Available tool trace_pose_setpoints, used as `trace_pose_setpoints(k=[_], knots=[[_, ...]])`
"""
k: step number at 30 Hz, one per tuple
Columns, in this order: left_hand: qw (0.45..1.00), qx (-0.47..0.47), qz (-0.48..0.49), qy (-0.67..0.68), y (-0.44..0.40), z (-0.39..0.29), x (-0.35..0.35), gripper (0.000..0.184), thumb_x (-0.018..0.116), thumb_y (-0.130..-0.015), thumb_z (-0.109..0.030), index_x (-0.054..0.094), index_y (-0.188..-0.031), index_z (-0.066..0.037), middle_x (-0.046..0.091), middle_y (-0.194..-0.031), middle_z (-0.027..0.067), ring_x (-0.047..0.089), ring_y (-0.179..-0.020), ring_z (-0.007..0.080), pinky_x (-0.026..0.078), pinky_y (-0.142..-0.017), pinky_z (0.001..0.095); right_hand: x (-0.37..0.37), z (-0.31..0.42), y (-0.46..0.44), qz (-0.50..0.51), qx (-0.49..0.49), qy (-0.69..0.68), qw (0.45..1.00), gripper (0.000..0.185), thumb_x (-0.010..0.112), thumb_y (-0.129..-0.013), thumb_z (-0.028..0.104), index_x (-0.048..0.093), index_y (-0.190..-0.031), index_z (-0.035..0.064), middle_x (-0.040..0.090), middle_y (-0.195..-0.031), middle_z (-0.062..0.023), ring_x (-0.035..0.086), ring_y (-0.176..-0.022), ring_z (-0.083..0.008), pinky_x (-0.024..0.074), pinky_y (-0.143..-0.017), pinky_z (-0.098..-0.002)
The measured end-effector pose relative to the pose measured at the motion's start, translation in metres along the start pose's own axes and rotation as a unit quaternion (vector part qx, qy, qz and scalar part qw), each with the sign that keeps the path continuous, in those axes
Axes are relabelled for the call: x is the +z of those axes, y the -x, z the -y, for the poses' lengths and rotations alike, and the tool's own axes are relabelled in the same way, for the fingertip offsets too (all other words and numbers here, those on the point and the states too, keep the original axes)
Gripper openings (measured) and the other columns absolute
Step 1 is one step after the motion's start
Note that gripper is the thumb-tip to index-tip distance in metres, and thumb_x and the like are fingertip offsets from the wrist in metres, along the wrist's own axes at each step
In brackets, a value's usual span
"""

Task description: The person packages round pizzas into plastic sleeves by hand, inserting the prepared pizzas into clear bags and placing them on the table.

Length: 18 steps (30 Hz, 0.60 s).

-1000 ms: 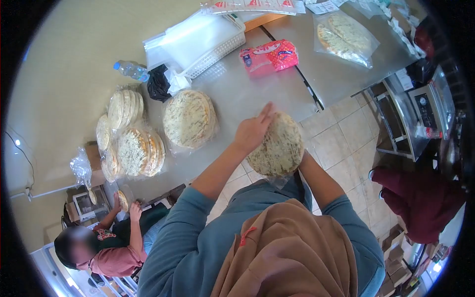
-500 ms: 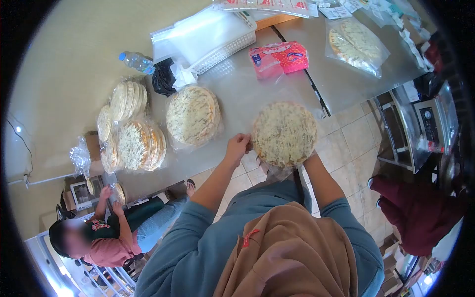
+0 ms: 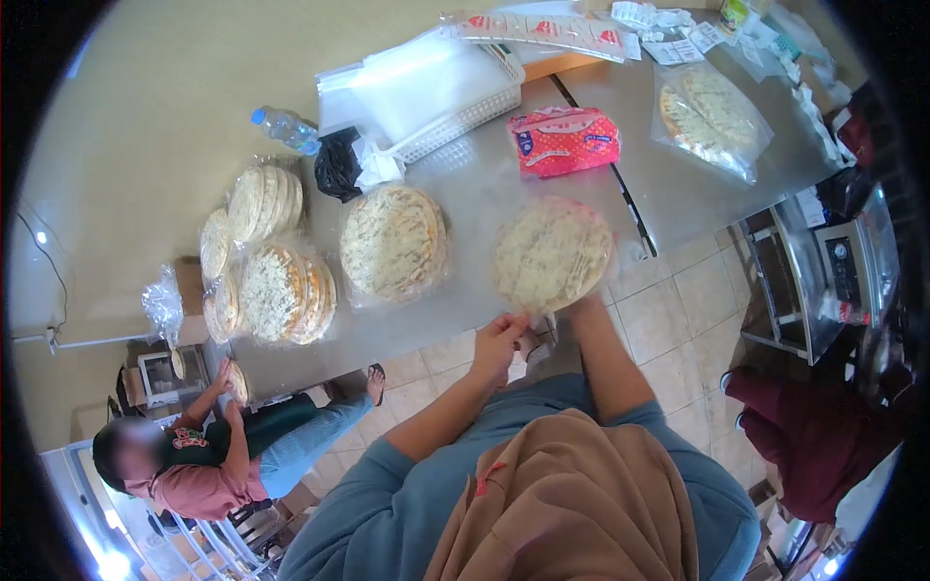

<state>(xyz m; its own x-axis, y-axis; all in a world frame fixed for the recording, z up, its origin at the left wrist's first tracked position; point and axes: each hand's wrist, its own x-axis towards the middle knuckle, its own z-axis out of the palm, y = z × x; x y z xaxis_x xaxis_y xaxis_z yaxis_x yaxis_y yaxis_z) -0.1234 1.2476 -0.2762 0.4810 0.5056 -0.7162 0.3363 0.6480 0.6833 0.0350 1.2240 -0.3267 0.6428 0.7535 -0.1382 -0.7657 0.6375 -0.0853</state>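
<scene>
A round, flat pizza (image 3: 552, 254) in clear plastic is held up over the table's front edge. My left hand (image 3: 501, 341) is closed at the bag's lower left edge, fingers pinched on it. Under the pizza's lower right side is my right hand (image 3: 584, 312), its fingers mostly hidden beneath the pizza. Left of the held pizza, a bagged pizza stack (image 3: 391, 242) lies on the metal table (image 3: 465, 218). Further left stand more bagged pizzas (image 3: 283, 290). Beyond the held pizza lies a pink packet (image 3: 565, 141).
A white basket (image 3: 455, 121) with plastic bags stands at the back, beside a black bag (image 3: 337, 165) and a bottle (image 3: 286, 129). Another bagged pizza (image 3: 712, 116) lies back right. A co-worker (image 3: 203, 465) holds a pizza at left; another person's dark red clothing (image 3: 823, 436) shows right.
The held pizza has turned to face up more fully. My left hand came off its top and moved down to its lower left edge. The co-worker's hands have shifted.
</scene>
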Motion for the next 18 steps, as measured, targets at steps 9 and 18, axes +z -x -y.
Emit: trace_pose_setpoints(k=[9,18], knots=[[0.990,-0.058,0.061,0.110,0.024,-0.029,0.027,0.012,0.057,-0.081,-0.021,0.057,-0.081,-0.009,0.057,-0.078,-0.0014,0.044,-0.066,0.0048,0.033,-0.061,0.0195,-0.008,0.011,0.051,-0.082,-0.059,0.623,0.775,0.045,0.049,-0.085,0.024,0.031,-0.123,0.0071,0.042,-0.116,-0.0150,0.044,-0.107,-0.0238,0.0400,-0.087,-0.0364],[0.978,0.118,0.116,0.124,0.063,-0.155,0.092,0.009,0.058,-0.080,-0.014,0.057,-0.078,-0.005,0.055,-0.069,0.0014,0.037,-0.049,0.0039,0.029,-0.046,0.0172,0.196,0.122,0.033,0.189,-0.308,0.839,0.407,0.050,0.069,-0.062,0.010,0.047,-0.107,0.0066,0.050,-0.109,-0.0165,0.048,-0.100,-0.0324,0.0409,-0.079,-0.0418]])
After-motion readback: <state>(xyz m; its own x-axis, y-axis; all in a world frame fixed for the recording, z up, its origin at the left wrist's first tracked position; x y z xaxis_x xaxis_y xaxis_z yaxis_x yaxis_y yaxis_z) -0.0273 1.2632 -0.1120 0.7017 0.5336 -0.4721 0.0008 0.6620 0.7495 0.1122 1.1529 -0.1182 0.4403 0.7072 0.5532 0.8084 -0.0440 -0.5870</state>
